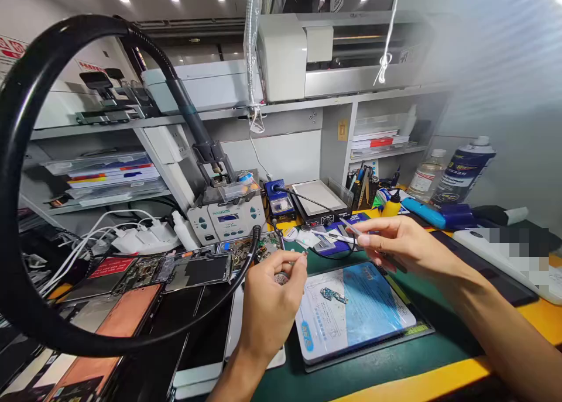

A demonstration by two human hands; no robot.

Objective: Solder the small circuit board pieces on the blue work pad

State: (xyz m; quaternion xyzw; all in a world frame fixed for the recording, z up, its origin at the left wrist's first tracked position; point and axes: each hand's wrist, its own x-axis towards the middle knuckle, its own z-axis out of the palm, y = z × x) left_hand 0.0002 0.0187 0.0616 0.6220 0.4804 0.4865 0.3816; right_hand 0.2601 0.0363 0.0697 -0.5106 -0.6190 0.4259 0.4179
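Right hand (406, 244) pinching slim metal tool (352, 227); left hand (267, 311) w/ fingertips (302, 260) together
Anything held at left fingertips too small to tell. Small circuit board (333, 295) lies on blue-and-white mat (373, 291), below & between both hands, on green-topped worktop (439, 332). Opened phones (197, 271) left of left hand; hot-air station (226, 222), ring light (11, 156) & spray can (463, 171) further off.

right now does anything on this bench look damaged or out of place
The opened phones at the left of the bench stand out: they lie overlapping, backs off, with boards exposed. The small circuit board on the printed mat shows no clear damage.
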